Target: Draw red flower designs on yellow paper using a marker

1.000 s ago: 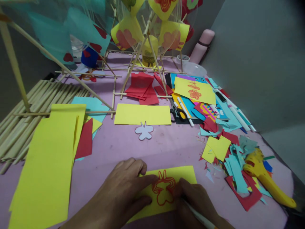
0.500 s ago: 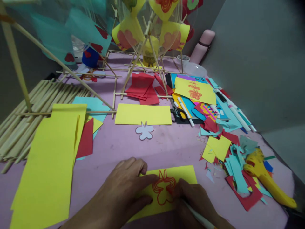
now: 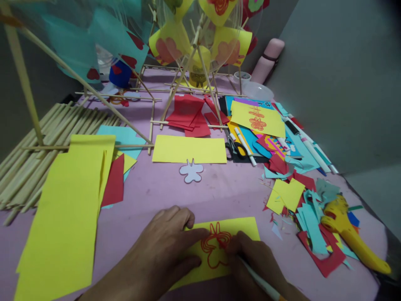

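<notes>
Now, state progress on the butterfly drawing [image 3: 216, 246].

Outlined in red on the yellow card [image 3: 244, 225], beneath both hands; looped with strokes above. Possibly left: filling the lower part, mostly bare.

Check grip.

Pressing the card with the left hand [image 3: 167, 240], thumb and forefinger apart; clamping the marker [image 3: 260, 280] in the right hand [image 3: 253, 253].

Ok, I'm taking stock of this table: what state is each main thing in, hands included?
Marked paper: flat, drawn on in red
Left hand: on the marked paper, thumb and forefinger apart
Right hand: closed around the pen
Pen: held tilted
Butterfly cutout: lying flat
Yellow sheet: flat, no visible marks
Scissors: lying down, open or closed unclear
Pink bottle: lid looks on
</notes>
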The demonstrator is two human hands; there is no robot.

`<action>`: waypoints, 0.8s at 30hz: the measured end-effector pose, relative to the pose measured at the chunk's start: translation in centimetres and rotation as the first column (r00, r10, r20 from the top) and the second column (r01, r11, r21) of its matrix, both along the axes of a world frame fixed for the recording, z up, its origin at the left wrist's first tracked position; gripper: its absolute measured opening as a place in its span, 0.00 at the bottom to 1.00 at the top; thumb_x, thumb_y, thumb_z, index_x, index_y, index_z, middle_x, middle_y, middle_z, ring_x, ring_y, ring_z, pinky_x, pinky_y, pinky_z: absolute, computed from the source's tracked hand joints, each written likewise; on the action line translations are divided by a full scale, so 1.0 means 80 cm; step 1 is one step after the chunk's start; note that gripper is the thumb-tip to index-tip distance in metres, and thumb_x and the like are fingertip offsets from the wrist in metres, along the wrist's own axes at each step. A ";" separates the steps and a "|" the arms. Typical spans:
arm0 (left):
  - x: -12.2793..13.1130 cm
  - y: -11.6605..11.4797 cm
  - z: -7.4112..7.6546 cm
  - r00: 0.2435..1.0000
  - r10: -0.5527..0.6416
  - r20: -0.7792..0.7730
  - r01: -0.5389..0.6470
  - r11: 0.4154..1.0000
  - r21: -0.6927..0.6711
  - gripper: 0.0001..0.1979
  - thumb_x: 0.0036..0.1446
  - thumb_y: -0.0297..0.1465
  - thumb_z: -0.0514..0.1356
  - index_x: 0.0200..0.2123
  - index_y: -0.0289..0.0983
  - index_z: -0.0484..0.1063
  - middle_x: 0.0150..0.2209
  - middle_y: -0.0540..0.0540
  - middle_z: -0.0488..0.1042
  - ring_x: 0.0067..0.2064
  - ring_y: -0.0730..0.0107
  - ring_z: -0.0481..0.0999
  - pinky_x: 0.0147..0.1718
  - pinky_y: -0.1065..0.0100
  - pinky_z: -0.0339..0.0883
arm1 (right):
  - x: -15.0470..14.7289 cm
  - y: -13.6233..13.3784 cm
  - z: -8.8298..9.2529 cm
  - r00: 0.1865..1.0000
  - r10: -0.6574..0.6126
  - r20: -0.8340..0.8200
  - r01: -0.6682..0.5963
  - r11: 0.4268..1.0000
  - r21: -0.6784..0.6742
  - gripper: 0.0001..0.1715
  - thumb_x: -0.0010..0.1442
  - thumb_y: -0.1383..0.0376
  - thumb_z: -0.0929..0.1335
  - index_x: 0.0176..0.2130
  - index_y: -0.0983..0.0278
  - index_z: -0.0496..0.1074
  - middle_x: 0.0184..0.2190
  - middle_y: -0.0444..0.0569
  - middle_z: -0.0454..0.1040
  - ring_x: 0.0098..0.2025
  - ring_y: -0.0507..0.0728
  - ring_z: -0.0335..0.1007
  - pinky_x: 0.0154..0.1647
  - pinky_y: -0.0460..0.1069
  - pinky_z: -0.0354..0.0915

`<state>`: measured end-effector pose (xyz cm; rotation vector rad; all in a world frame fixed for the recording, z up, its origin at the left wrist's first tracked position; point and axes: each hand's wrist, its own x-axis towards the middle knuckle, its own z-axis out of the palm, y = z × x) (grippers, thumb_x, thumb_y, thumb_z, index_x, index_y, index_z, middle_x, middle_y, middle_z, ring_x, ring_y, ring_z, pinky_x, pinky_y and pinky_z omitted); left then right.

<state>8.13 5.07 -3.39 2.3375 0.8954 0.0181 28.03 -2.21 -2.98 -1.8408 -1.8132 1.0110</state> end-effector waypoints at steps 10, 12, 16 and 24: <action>0.000 -0.001 0.000 1.000 0.003 -0.017 -0.003 1.000 -0.014 0.18 0.51 0.30 0.62 0.46 0.51 0.68 0.38 0.51 0.64 0.38 0.63 0.62 0.34 0.63 0.50 | -0.003 0.000 0.001 0.999 0.010 0.035 -0.010 1.000 0.011 0.11 0.50 0.75 0.60 0.25 0.62 0.65 0.22 0.43 0.78 0.22 0.51 0.73 0.21 0.41 0.61; 0.001 0.000 0.001 1.000 0.003 -0.025 -0.003 1.000 -0.014 0.18 0.51 0.31 0.63 0.46 0.52 0.68 0.38 0.51 0.64 0.38 0.63 0.61 0.34 0.64 0.50 | -0.002 0.000 -0.001 0.999 0.023 0.042 -0.025 0.999 0.028 0.10 0.50 0.75 0.60 0.26 0.62 0.65 0.22 0.44 0.78 0.22 0.52 0.73 0.20 0.41 0.60; 0.003 0.001 0.002 0.999 0.005 -0.034 -0.005 1.000 -0.011 0.19 0.50 0.30 0.63 0.45 0.51 0.69 0.38 0.51 0.64 0.37 0.63 0.62 0.33 0.64 0.50 | 0.000 0.000 -0.009 0.996 0.042 0.079 -0.042 0.999 0.003 0.10 0.49 0.75 0.60 0.26 0.62 0.66 0.20 0.43 0.77 0.19 0.51 0.72 0.20 0.41 0.59; 0.001 0.000 0.000 1.000 0.007 -0.015 -0.007 1.000 -0.010 0.18 0.50 0.29 0.63 0.45 0.50 0.69 0.38 0.51 0.64 0.38 0.63 0.62 0.34 0.64 0.50 | -0.003 -0.001 -0.016 0.995 0.065 0.076 -0.070 0.995 0.067 0.09 0.48 0.74 0.61 0.25 0.62 0.66 0.19 0.43 0.76 0.18 0.50 0.71 0.19 0.40 0.59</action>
